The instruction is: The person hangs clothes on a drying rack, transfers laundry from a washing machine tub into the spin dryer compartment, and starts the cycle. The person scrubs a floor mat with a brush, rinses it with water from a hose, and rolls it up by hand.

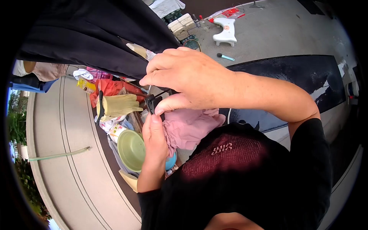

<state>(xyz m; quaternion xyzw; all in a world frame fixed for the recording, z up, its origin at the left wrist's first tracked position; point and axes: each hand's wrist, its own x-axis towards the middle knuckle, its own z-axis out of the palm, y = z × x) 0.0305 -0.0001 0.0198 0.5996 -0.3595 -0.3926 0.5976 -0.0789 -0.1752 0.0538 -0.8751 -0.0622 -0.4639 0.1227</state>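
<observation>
A small black clip (152,103) sits between my two hands, by a thin dark bar that looks like part of a hanger. My left hand (155,140) comes up from below, its fingertips closed at the clip's lower end. From the right reaches my right hand (188,78), fingers curled and thumb pressed against the clip; its palm side is hidden. A pink garment (193,126) hangs just below and behind my hands, and its join to the clip is covered. Black trousers or similar dark cloth (103,34) hang at upper left, close to my right fingertips.
Beyond my hands are yellow-green rubber gloves (119,105), a red plastic bag (111,90) and a green basin (131,150). A white stool (225,31) and a blue-handled brush (225,57) are on the concrete floor. A dark mat or panel (291,73) lies at right.
</observation>
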